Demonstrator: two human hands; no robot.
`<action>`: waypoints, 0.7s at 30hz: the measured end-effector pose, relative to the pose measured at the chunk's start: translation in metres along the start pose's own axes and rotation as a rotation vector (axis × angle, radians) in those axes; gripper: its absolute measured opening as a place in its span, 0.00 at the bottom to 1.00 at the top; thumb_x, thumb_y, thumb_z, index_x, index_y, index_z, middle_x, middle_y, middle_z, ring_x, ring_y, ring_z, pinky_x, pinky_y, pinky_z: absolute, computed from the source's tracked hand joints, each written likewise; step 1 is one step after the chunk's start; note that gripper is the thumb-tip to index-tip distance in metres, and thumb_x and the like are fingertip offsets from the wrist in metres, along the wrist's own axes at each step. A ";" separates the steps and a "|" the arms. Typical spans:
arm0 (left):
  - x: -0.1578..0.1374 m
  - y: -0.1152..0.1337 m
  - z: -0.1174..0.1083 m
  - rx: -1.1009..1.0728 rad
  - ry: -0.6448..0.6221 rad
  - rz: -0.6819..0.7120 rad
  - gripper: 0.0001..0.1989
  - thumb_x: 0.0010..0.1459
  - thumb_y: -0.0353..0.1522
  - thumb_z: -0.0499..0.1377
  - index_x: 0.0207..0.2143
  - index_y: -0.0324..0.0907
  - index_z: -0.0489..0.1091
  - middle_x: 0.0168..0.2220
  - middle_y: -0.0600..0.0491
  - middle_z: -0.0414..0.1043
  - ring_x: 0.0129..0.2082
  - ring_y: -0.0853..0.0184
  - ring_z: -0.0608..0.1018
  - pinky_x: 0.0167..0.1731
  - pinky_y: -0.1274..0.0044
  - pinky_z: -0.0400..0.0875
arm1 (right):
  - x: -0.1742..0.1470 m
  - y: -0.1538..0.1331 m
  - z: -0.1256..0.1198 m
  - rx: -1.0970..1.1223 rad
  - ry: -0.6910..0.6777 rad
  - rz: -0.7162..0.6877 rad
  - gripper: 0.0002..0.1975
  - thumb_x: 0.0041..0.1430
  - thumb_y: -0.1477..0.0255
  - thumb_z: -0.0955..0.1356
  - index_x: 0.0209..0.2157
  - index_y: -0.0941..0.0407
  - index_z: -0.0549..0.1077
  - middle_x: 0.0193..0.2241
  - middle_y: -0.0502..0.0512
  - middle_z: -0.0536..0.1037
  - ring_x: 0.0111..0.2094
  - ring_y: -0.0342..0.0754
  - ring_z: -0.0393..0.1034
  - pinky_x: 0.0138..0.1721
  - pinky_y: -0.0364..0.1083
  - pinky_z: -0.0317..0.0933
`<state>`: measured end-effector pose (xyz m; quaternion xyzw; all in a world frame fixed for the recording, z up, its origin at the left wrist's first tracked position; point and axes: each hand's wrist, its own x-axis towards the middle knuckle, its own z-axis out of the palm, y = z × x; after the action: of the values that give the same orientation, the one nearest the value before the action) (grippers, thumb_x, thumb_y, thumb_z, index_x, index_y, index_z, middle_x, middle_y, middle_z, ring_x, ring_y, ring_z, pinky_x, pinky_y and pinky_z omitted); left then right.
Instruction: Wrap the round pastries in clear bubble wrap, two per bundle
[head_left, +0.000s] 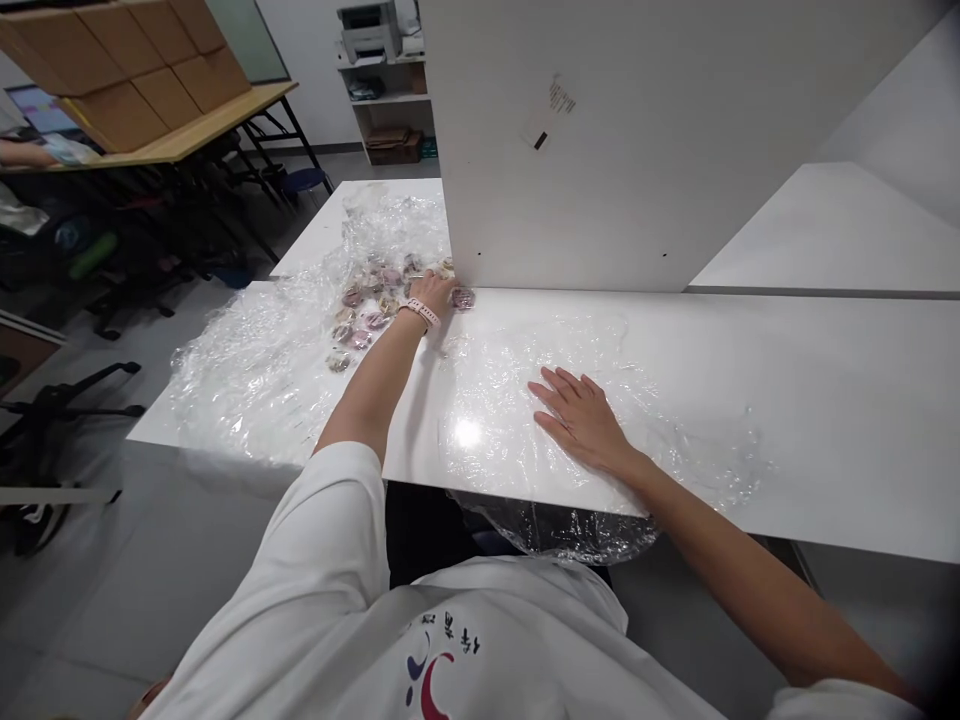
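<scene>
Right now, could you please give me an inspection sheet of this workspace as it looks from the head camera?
Surface: white rectangular table, partly covered with clear crinkled plastic film.
Job's things: pile of small round purple and beige wrapped discs on the film, near the upright white divider panel.
Clutter: a fold of film hangs over the table's near edge.
Hands: left hand, pink wrist strap behind it, reaches into the discs; right hand lies flat, fingers spread, on the film.
Cables: nothing seen.
Surroundings: brown cardboard boxes on a wooden table, black chairs, a grey printer on white shelves.
</scene>
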<state>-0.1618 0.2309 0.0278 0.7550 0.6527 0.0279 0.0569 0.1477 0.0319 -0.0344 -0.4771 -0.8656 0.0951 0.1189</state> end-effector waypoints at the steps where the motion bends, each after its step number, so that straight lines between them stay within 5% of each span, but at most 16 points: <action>1: 0.001 0.000 -0.002 0.026 -0.001 0.001 0.23 0.60 0.25 0.52 0.57 0.41 0.69 0.52 0.38 0.72 0.58 0.47 0.66 0.52 0.58 0.64 | -0.001 -0.001 -0.001 0.000 -0.004 0.004 0.28 0.70 0.52 0.52 0.67 0.41 0.55 0.71 0.47 0.52 0.71 0.53 0.44 0.69 0.63 0.42; 7: -0.010 0.020 0.000 -0.027 0.165 -0.082 0.23 0.66 0.26 0.43 0.61 0.40 0.62 0.44 0.40 0.74 0.45 0.54 0.75 0.43 0.66 0.68 | -0.002 -0.003 -0.003 0.010 -0.025 0.015 0.28 0.71 0.52 0.52 0.67 0.43 0.56 0.70 0.49 0.53 0.71 0.53 0.43 0.70 0.63 0.42; 11: -0.010 0.046 0.007 0.021 0.048 -0.034 0.19 0.64 0.36 0.54 0.55 0.41 0.69 0.46 0.40 0.75 0.46 0.51 0.76 0.43 0.64 0.69 | 0.000 -0.004 -0.001 0.011 -0.024 0.027 0.27 0.71 0.53 0.51 0.67 0.41 0.54 0.71 0.48 0.51 0.72 0.53 0.42 0.70 0.63 0.40; 17: 0.002 0.062 0.000 0.119 -0.013 -0.043 0.20 0.57 0.24 0.55 0.53 0.39 0.70 0.46 0.38 0.75 0.47 0.49 0.76 0.46 0.61 0.68 | 0.007 -0.008 0.003 0.021 -0.008 0.051 0.28 0.70 0.52 0.50 0.68 0.40 0.52 0.71 0.46 0.49 0.72 0.53 0.40 0.70 0.64 0.39; 21: -0.027 0.085 -0.019 -0.022 0.132 -0.091 0.22 0.60 0.22 0.50 0.55 0.40 0.67 0.45 0.41 0.75 0.45 0.53 0.76 0.43 0.64 0.69 | 0.008 -0.010 0.002 0.050 -0.010 0.058 0.29 0.71 0.52 0.50 0.68 0.43 0.54 0.71 0.48 0.50 0.72 0.53 0.40 0.71 0.64 0.37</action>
<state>-0.0846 0.1930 0.0582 0.7203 0.6884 0.0822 0.0232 0.1345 0.0331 -0.0326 -0.4984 -0.8493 0.1223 0.1237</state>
